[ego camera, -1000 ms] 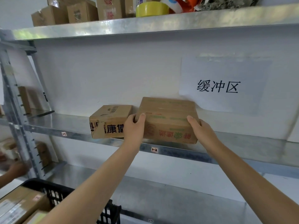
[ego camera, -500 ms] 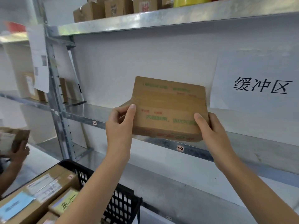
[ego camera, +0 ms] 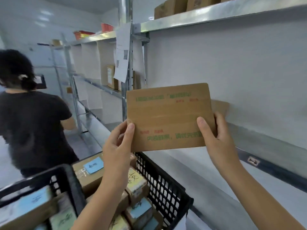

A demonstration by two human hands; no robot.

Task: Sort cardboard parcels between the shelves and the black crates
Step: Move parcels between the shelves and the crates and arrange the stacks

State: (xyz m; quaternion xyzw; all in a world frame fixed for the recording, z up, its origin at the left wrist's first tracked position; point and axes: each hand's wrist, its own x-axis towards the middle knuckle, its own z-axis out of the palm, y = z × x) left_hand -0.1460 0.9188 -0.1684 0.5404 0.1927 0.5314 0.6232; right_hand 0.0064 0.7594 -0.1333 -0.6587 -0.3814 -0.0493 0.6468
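Item: flat rectangular brown cardboard parcel (ego camera: 169,117), green and red print on its broad face, print too blurred to read. Position: held up in the air with the broad face toward the camera, in front of the white back panel of the shelving, its lower edge above the far rim of the crate as seen from here. Held by: left hand (ego camera: 118,146) at the lower left corner, thumb laid on the front face and fingers curled round behind; right hand (ego camera: 217,138) at the lower right edge, thumb on the front face, fingers (ego camera: 220,120) wrapped round the side to the back. Both hands grip the parcel. Below: black plastic lattice crate (ego camera: 162,183), holding several smaller cardboard parcels with blue and yellow handwritten labels (ego camera: 93,165). A second black crate (ego camera: 69,185) stands just beside it on the near left, also holding labelled parcels. Shelving: grey galvanised metal shelf (ego camera: 265,143) to the right of the parcel, with a small tag on its front edge. Upper metal shelf (ego camera: 216,15) carrying brown cardboard boxes (ego camera: 164,9). White paper sheets (ego camera: 123,52) hang on the steel upright. Also present: a second person in a black T-shirt (ego camera: 33,127), back turned, at the left.
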